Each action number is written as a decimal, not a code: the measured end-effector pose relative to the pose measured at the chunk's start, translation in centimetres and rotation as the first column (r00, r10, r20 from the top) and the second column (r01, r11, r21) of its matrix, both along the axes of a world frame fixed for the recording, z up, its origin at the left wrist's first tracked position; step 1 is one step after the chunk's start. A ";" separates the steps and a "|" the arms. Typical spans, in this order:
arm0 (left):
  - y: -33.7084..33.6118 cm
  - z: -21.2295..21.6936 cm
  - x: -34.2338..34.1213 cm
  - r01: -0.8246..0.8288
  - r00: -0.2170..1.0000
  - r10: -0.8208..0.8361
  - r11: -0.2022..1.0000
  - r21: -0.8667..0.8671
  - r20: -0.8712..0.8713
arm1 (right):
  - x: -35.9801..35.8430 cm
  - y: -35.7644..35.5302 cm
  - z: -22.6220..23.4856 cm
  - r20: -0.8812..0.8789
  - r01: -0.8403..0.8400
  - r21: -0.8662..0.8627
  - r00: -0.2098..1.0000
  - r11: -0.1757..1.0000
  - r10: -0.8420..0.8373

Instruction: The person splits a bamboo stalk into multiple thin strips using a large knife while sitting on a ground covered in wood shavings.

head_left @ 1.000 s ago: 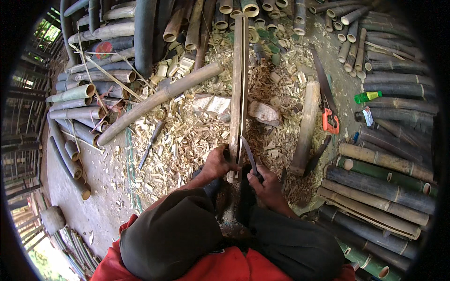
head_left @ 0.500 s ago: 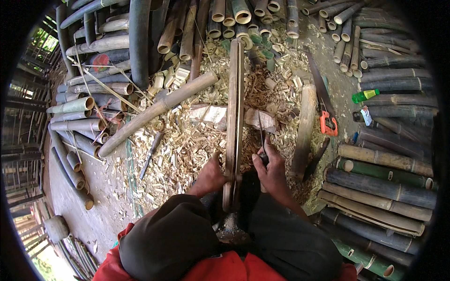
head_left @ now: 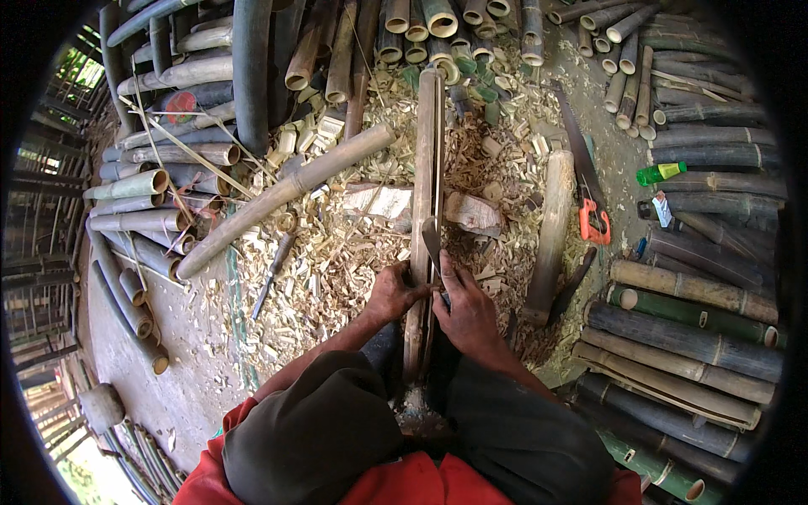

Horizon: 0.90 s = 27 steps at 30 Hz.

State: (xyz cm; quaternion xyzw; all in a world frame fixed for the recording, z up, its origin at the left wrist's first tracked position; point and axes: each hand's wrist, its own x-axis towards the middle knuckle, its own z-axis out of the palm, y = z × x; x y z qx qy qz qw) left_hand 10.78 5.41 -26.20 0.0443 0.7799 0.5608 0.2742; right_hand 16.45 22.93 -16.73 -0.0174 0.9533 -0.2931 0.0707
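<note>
A long bamboo piece [head_left: 427, 151] with a lengthwise slot stands out from between my knees, its middle crossing a wooden block [head_left: 475, 215]. My left hand [head_left: 393, 295] is closed on its left side, the thumb laid across it. On the other side my right hand [head_left: 467, 313] grips a knife [head_left: 432, 241], whose broad dark blade lies against the bamboo's face just beyond my fingers. The knife's handle is mostly hidden in my right hand.
Wood shavings cover the floor around the block. A loose bamboo pole [head_left: 286, 202] and a chisel-like tool [head_left: 273, 273] lie left. To the right are a thick bamboo length [head_left: 551, 227] and a handsaw [head_left: 595, 220] with an orange handle. Bamboo stacks [head_left: 690, 337] line both sides.
My left hand has moved up along the bamboo. The knife, earlier held apart to the right and pointing away, has swung left onto the bamboo with my right hand.
</note>
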 end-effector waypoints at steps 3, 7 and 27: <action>0.1 0.3 -0.1 0.039 0.998 -0.032 0.989 -0.146 0.053 | 0.3 -0.2 0.2 0.063 0.004 0.014 0.998 1.000 -0.005; 0.3 -0.1 0.2 0.017 1.000 -0.017 0.983 -0.184 -0.001 | -0.1 -0.6 0.5 0.052 0.002 0.010 0.999 1.000 -0.003; 1.0 -1.4 0.3 0.036 0.986 -0.076 0.967 -0.250 -0.149 | -8.0 -3.2 -1.1 0.026 0.287 -0.047 0.958 0.957 -0.286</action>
